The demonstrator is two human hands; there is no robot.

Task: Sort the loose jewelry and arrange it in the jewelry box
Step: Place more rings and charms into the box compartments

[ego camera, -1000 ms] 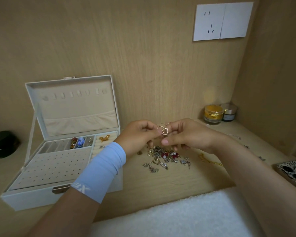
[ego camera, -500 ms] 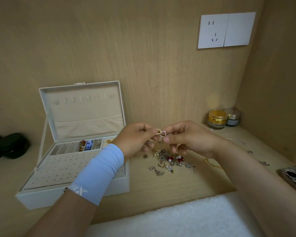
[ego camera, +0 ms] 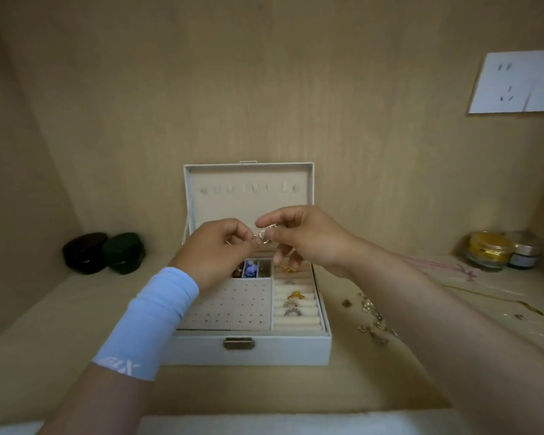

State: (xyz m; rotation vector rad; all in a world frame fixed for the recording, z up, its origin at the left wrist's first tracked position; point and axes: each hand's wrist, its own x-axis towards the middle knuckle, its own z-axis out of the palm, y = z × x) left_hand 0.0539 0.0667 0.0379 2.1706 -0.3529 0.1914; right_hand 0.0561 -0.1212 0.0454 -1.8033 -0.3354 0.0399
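Observation:
The white jewelry box (ego camera: 252, 345) stands open in the middle of the wooden shelf, lid upright. Its ring rolls (ego camera: 296, 321) on the right hold several rings; small back compartments hold beads. Above the box, my left hand (ego camera: 215, 249) and my right hand (ego camera: 305, 238) together pinch a small gold earring (ego camera: 262, 238) between fingertips and thumbs. The pile of loose jewelry (ego camera: 372, 318) lies on the shelf right of the box, partly behind my right forearm.
Two dark round cases (ego camera: 104, 252) sit at the back left. A gold-lidded jar (ego camera: 489, 251) and a smaller jar (ego camera: 525, 254) stand at the back right beside a pink cord (ego camera: 446, 266). A white towel (ego camera: 296, 423) lies along the front edge.
Both hands carried the earring left from above the loose pile to above the open box; the view swung left, so the box is now central.

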